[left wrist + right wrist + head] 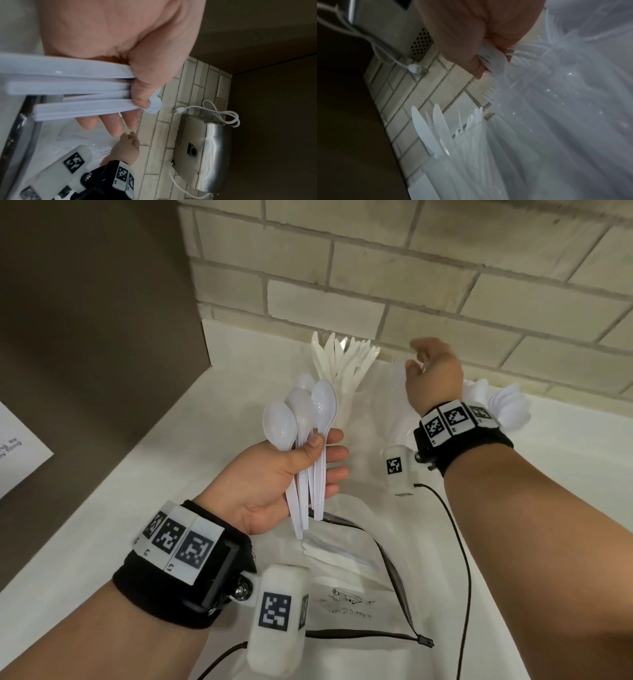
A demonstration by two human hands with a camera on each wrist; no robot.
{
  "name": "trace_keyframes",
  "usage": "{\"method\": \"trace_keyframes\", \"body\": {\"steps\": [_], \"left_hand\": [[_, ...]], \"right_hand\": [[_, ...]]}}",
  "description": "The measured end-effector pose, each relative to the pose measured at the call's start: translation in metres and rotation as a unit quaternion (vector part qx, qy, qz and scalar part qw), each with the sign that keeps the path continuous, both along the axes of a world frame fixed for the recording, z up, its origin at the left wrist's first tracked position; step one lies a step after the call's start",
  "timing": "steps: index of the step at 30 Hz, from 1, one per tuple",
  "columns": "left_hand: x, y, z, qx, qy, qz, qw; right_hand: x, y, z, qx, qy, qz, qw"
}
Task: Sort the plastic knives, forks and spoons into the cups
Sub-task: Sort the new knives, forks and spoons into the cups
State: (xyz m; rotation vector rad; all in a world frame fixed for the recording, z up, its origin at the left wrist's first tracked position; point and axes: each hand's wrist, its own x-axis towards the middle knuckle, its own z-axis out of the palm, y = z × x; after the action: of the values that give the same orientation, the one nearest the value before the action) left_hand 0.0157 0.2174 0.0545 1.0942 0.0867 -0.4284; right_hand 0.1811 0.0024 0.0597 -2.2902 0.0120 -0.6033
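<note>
Left hand palm-up, thumb and fingers clamped around spoons; right hand extended beyond it, fingertips pinching forks.

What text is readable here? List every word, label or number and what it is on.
Nothing reads clearly.
Paper sheet: cut-off print, too blurred to read.
White bag: upside-down printed line beneath a drawing, too small to read.
Wrist bands: coded squares, tiny marks below them illegible.

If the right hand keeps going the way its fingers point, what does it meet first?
Probably the forks standing in the clear cup: the right hand already pinches fork tines there. Beyond lies the brick wall; depth is unclear.
</note>
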Motion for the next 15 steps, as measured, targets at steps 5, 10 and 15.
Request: {"method": "trace_keyframes", "body": {"steps": [5,10,15], "left_hand": [[0.000,-0.001,0.001,0.003,-0.003,-0.002,1.000],[-0.002,-0.006,0.002,0.077,-0.041,0.032,0.996],[-0.005,-0.013,0.002,0.190,-0.135,0.026,0.972]], "right_hand": [[-0.008,0.007,0.005,-0.147,0.054,0.023,0.987],[-0.051,0.027,0.050,-0.030,0.009,0.046,0.998],[-0.114,0.052,0.072,0.098,0.270,0.271,0.919]]}}
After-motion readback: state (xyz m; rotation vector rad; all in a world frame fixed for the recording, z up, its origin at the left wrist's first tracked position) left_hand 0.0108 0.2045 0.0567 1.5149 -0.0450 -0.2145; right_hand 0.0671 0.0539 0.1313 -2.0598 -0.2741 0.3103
